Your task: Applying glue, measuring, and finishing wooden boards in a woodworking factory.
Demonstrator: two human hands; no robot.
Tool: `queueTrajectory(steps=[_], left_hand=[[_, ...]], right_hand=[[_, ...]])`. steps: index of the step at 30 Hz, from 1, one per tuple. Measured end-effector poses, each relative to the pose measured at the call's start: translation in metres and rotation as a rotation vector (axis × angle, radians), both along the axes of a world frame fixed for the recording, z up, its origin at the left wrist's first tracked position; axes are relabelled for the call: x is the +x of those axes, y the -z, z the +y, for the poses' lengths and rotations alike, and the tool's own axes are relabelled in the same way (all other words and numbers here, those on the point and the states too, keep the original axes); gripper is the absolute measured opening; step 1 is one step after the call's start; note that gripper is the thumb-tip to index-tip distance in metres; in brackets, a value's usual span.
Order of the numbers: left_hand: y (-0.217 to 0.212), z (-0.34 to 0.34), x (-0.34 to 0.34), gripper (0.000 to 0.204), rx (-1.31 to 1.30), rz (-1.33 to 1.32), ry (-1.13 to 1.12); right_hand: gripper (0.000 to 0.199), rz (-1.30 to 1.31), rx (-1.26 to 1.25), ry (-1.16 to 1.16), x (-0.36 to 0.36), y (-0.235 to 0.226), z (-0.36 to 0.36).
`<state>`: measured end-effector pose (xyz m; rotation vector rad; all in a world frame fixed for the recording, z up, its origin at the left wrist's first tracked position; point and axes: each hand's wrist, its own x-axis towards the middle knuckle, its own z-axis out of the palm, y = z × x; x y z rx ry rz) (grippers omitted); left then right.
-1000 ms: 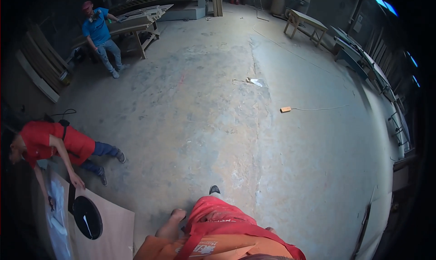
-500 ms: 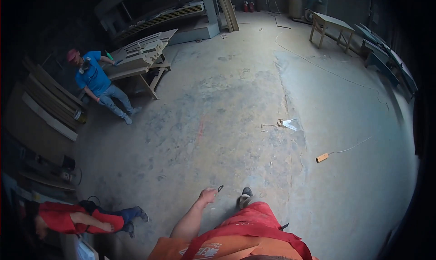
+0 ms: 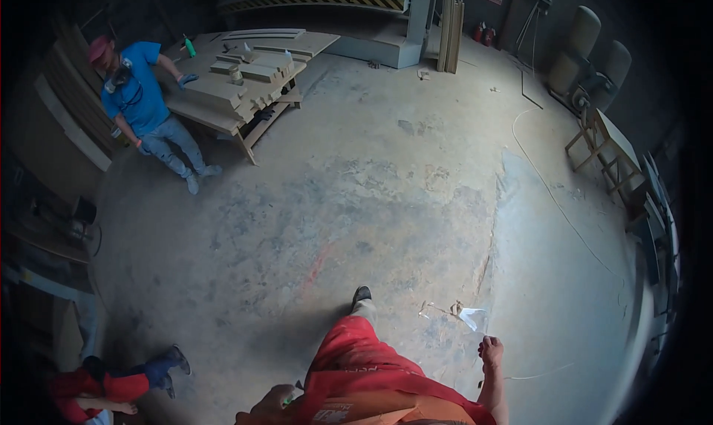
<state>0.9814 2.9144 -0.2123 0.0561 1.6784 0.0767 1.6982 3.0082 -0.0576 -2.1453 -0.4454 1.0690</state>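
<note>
My left hand [image 3: 273, 403] is low beside the red apron [image 3: 356, 384], in shadow. Its fingers look curled round something with a small green and pale patch, too dim to name. Out to the right, my right hand [image 3: 490, 350] hangs with its fingers curled in; what they hold, if anything, is hidden. Just beyond it on the floor lies a white scrap [image 3: 469, 318] with brown bits beside it. One dark shoe [image 3: 362, 294] shows ahead of my body.
A co-worker in a blue shirt [image 3: 151, 83] stands by a wooden table [image 3: 324, 44] stacked with boards. Someone in red [image 3: 128, 387] is at the lower left. A pale cord [image 3: 553, 189] crosses the floor to the right. Another table [image 3: 618, 142] stands at the far right.
I have stepped forward, so the floor scrap and the wooden table are nearer. My left hand has drawn back to my side; its black loop no longer shows. My right hand has come into view.
</note>
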Motion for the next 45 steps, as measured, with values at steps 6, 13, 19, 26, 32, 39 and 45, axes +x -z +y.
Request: queueTrajectory(steps=[6, 13, 19, 26, 32, 39, 45], left_hand=[[-0.143, 0.460, 0.137, 0.044, 0.383, -0.021, 0.251], [-0.191, 0.934, 0.251, 0.041, 0.763, -0.212, 0.341], [-0.203, 1.132, 0.307, 0.045, 0.605, -0.278, 0.106], [-0.221, 1.307, 0.266, 0.050, 0.536, -0.434, -0.268], [-0.169, 1.592, 0.226, 0.054, 0.553, -0.582, -0.542], [-0.256, 1.898, 0.222, 0.055, 0.647, -0.604, -0.252], [-0.284, 2.111, 0.170, 0.055, 0.836, -0.516, 0.071]], right_hand=[[0.027, 0.186, -0.475, -0.171, -0.013, 0.006, 0.201], [0.028, 0.240, -0.322, -0.279, 0.022, 0.071, 0.575], [0.028, 0.261, -0.258, -0.284, 0.086, 0.072, 0.831], [0.024, 0.211, -0.023, -0.218, 0.190, -0.008, 1.265], [0.021, 0.155, 0.206, -0.133, 0.127, -0.024, 1.572], [0.031, 0.108, -0.035, -1.086, 0.023, 0.011, 1.713], [0.027, 0.073, -0.228, -1.054, -0.064, 0.064, 1.958]])
